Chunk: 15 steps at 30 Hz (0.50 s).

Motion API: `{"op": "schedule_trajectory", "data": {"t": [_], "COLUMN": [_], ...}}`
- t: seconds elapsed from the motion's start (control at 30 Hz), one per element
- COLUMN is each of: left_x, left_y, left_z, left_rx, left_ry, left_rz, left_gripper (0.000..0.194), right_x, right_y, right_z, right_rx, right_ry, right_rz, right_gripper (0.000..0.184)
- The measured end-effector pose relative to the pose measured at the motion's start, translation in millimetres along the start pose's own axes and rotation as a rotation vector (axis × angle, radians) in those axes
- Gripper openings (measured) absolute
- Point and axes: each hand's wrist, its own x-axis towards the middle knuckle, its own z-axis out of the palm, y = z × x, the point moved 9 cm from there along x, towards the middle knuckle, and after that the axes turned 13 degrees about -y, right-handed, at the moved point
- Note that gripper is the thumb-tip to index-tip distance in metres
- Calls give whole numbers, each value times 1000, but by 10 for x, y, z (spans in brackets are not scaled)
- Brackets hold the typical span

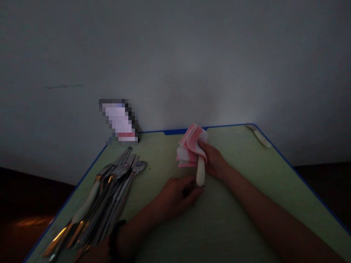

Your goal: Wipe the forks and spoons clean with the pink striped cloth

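Note:
My right hand [215, 159] is closed round a folded pink and white cloth [189, 144], which is wrapped about the upper part of a piece of cutlery with a white handle [201, 171]. The cloth hides the head of the cutlery, so its kind does not show. Below, my left hand [181, 195] pinches the lower end of that handle between thumb and fingers. The handle points down toward me, over the middle of the light green table [233, 212].
A pile of spoons, knives and other cutlery [109, 197] lies at the left. At the far right corner rests a white-handled fork or similar piece [261, 138]. A blurred-out phone-like screen [119, 120] leans against the grey wall [192, 65] behind.

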Motion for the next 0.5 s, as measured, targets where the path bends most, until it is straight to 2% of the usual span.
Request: {"op": "schedule_trajectory", "data": {"t": [0.5], "left_x": [-4], "left_y": [24], "left_z": [-4], "left_rx": [11], "left_ry": [-11], "left_rz": [7], "left_gripper": [16], "right_x": [-15], "right_y": [9], "right_z": [9], "right_rx": [23], "right_ry": [25], "right_rz": [24], "right_gripper": [23]}}
